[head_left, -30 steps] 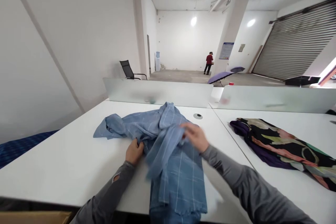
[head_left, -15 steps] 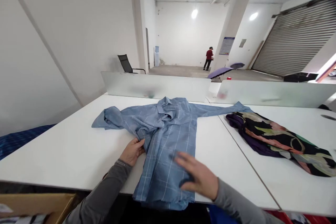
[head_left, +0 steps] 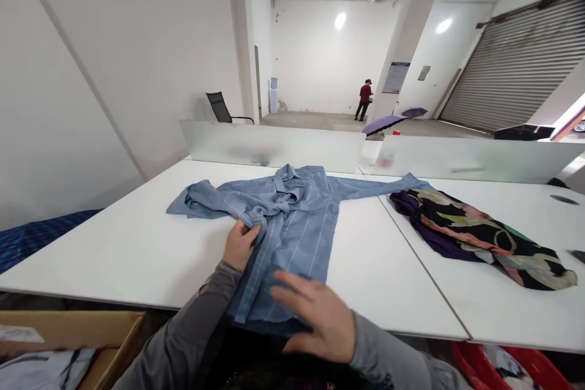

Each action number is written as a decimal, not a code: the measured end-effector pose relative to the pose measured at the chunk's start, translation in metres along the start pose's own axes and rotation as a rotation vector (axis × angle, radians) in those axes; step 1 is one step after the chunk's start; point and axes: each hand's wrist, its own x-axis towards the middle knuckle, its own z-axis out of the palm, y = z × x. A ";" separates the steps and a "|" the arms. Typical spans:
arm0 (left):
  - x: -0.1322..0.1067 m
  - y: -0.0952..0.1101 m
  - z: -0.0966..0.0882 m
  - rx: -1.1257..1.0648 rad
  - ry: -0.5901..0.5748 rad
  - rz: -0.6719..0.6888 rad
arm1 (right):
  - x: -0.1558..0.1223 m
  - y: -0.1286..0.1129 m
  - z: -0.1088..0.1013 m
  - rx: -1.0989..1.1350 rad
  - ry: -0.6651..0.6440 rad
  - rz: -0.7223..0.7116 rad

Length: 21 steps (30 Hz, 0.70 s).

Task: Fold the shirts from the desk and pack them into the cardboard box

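**Blue shirt spread on the table, both hands on it**

While the white table (head_left: 114,256) carries everything, we go big to small. Blue checked shirt (head_left: 297,219) lies flat, collar toward the frosted divider (head_left: 274,146), its far sleeve stretched out to the patterned dark garment (head_left: 475,231) at our right, its near sleeve bunched up at our left. Hem reaches the table edge close to us.

To smooth well, we judge: keep one hand as anchor, sweep the other flat w/ light pressure from centre outward, so creases run off the edge & don't pile up. Watch the bunched sleeve; it needs pulling straight, not pressing.

Left hand (head_left: 240,244) is closed on a fold of fabric just below the bunched sleeve, wrist low, forearm angled in from below. Right hand (head_left: 320,311) is open, fingers spread, palm down over the hem; contact or hover, can't tell. Cardboard box (head_left: 91,329) sits below left, red bin (head_left: 525,365) below right.
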 end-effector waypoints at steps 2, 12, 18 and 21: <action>-0.004 -0.012 0.012 0.000 -0.008 0.047 | 0.020 -0.014 0.027 -0.064 -0.169 -0.036; 0.006 0.002 -0.017 0.084 0.144 0.011 | 0.010 0.017 -0.012 0.294 0.405 0.151; 0.027 0.010 -0.038 0.222 0.357 0.056 | -0.112 0.051 -0.094 -0.062 1.099 1.024; 0.031 0.011 -0.046 0.230 0.343 -0.011 | -0.165 0.057 -0.096 -0.159 0.964 1.270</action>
